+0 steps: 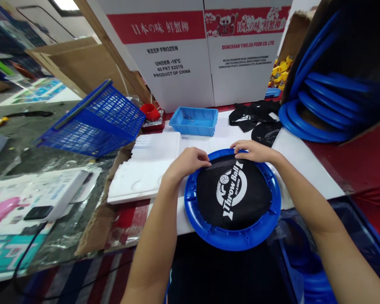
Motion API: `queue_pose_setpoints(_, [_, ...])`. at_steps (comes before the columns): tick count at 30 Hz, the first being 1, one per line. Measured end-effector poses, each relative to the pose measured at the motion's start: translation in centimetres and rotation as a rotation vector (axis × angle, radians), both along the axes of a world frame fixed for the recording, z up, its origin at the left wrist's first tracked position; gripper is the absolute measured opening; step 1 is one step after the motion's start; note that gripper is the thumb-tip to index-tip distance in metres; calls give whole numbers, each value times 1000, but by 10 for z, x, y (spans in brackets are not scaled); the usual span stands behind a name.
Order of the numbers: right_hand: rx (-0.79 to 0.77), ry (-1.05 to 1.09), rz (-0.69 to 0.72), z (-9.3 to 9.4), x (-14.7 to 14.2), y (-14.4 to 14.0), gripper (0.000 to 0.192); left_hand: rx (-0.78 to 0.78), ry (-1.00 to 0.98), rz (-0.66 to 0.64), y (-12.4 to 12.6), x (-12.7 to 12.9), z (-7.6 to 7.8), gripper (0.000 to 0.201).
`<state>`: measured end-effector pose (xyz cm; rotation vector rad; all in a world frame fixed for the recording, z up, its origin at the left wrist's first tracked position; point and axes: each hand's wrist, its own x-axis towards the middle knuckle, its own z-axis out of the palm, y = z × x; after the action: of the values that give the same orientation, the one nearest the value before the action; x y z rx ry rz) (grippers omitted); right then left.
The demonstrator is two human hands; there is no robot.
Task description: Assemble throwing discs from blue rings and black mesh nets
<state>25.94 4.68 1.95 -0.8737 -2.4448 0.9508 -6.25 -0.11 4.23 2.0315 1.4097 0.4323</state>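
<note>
A blue plastic ring (232, 236) tips toward me at the table's front edge. Across its opening lies a round black mesh (253, 198) printed "Throw Ball" in white. My left hand (190, 162) is closed at the ring's upper left, thumb and fingers pinching the mesh edge. At the top of the ring, my right hand (251, 151) is closed too, with its fingers over the rim and its thumb on the mesh edge. More black mesh pieces (245, 120) lie behind my right hand.
Behind the ring stands a light blue tray (193, 122) with a few tiny parts. White foam (145, 169) and a blue basket (98, 122) are on the left. Several blue rings (323, 109) fill a carton at right; others (313, 270) lie below. White cartons (177, 55) stand at the back.
</note>
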Motion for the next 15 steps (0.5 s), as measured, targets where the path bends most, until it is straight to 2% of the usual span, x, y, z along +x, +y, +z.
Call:
queue_pose_setpoints(4, [-45, 33, -59, -2, 1, 2, 22, -31, -7, -43, 2, -5, 0, 6])
queue_pose_setpoints(11, [56, 42, -100, -8, -8, 3, 23, -51, -33, 42, 2, -10, 0, 10])
queue_pose_setpoints(15, [46, 36, -101, -9, -11, 5, 24, -91, -80, 64, 4, -12, -3, 12])
